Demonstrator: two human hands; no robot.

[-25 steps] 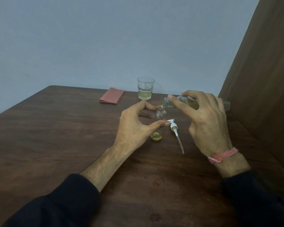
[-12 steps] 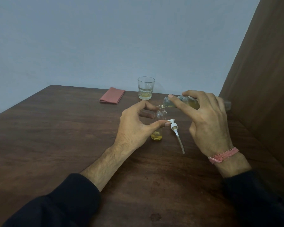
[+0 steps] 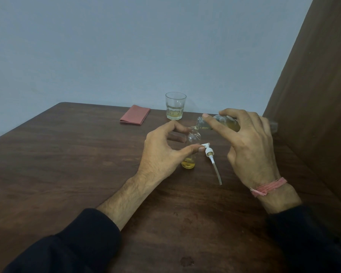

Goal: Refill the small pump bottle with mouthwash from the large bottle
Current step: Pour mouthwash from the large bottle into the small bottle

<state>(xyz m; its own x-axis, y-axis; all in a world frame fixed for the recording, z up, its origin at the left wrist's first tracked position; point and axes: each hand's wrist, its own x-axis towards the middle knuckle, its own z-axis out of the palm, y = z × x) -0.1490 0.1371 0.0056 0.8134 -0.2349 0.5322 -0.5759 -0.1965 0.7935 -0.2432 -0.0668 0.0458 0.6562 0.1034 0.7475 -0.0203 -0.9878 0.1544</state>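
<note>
A small clear bottle stands upright on the brown table, with a little yellow liquid at its bottom. My left hand holds it between thumb and fingers. My right hand grips the large clear bottle, tipped almost level, its mouth right over the small bottle's neck. Yellow liquid lies inside the large bottle, and a thin stream shows at its mouth. The white pump head with its long tube lies on the table just right of the small bottle.
A drinking glass with some yellow liquid stands at the back of the table. A folded pink cloth lies left of it. A brown wooden panel rises along the right side, close to my right hand.
The yellow liquid in the small bottle's bottom has risen slightly. Both hands and both bottles keep nearly the same position.
</note>
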